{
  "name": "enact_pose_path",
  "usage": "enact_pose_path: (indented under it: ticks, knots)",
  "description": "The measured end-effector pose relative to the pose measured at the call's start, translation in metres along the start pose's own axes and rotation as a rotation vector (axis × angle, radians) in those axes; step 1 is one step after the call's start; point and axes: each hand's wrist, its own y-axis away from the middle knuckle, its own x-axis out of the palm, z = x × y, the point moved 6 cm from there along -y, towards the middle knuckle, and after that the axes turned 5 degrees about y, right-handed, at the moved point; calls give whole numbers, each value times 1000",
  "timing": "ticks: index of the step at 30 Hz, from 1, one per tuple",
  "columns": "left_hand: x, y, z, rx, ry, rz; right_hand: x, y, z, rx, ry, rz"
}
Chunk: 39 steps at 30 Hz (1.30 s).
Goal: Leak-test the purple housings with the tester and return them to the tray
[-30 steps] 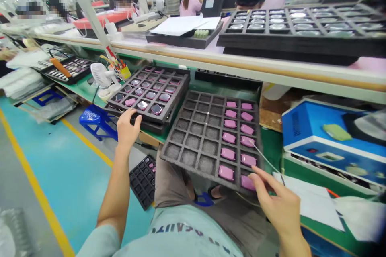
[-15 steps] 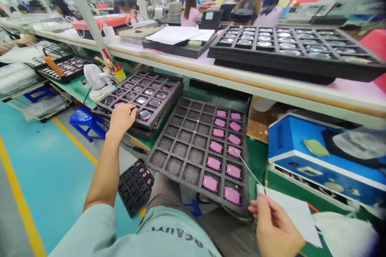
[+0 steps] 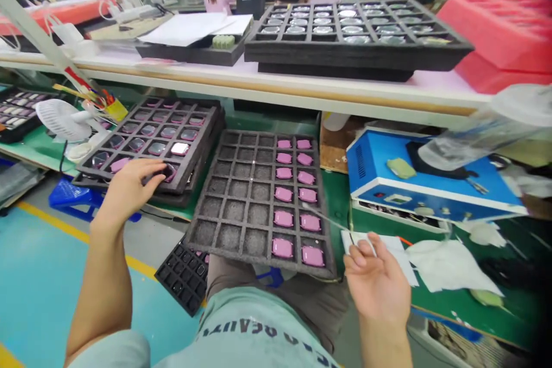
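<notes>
My left hand (image 3: 131, 187) is at the near right corner of the dark foam tray (image 3: 179, 162) on the left stack. Its thumb and fingers close on a pink watch case (image 3: 171, 172), partly hidden by the fingers. Several pink watch cases with dark glass faces sit in that tray's pockets. On the right, my right hand (image 3: 379, 276) pinches a thin white swab (image 3: 330, 221), its tip pointing left over the second foam tray (image 3: 241, 248). That tray holds pink watch cases (image 3: 283, 218), backs up, in its two right columns; its left columns are bare.
Overhead, a shelf (image 3: 207, 83) carries a tray of round glass parts (image 3: 353, 29) and a red foam block (image 3: 500, 34). A small white fan (image 3: 64, 121) stands left. A blue machine (image 3: 379, 167) stands right, near white cloths (image 3: 452, 264). Below is a small black tray (image 3: 183, 276).
The view has turned right and come nearer the bench. My left hand stays at the left tray's corner, now around a watch case. My right hand has turned palm up, still holding the swab.
</notes>
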Motion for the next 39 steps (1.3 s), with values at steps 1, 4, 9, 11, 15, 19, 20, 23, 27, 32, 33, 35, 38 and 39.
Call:
enact_pose_path:
  ticks: [1, 4, 9, 11, 15, 19, 20, 23, 27, 32, 33, 35, 38, 39]
  knots:
    - [3, -3, -1, 12, 4, 66, 4, -1, 6, -32, -10, 20]
    - [10, -14, 2, 26, -28, 251, 23, 0, 18, -106, -5, 106]
    - [-4, -27, -2, 35, -114, 209, 59, -2, 8, -146, 104, 224]
    - [-8, -22, -20, -35, -42, 14, 68, -8, -2, -196, 155, 201]
    - [51, 6, -93, -146, 607, -197, 78, -22, -15, -364, 266, 116]
    - [177, 33, -179, -316, 1115, 183, 82, -30, -21, -463, 325, 80]
    - [199, 38, -192, -360, 1172, 239, 83, -31, -22, -481, 336, 79]
    - [229, 46, -206, -447, 1264, 296, 81, -31, -22, -529, 404, 67]
    - [232, 50, -204, -492, 1311, 310, 78, -30, -21, -569, 464, 38]
    - [233, 52, -208, -509, 1419, 286, 76, -31, -25, -537, 453, 75]
    - [233, 51, -208, -502, 1439, 267, 75, -32, -25, -533, 452, 70]
    - [231, 48, -207, -472, 1422, 239, 75, -32, -26, -527, 453, 65]
    - [229, 47, -202, -468, 1359, 190, 76, -32, -27, -524, 428, 78]
    - [229, 47, -200, -491, 1369, 174, 76, -32, -28, -523, 413, 80]
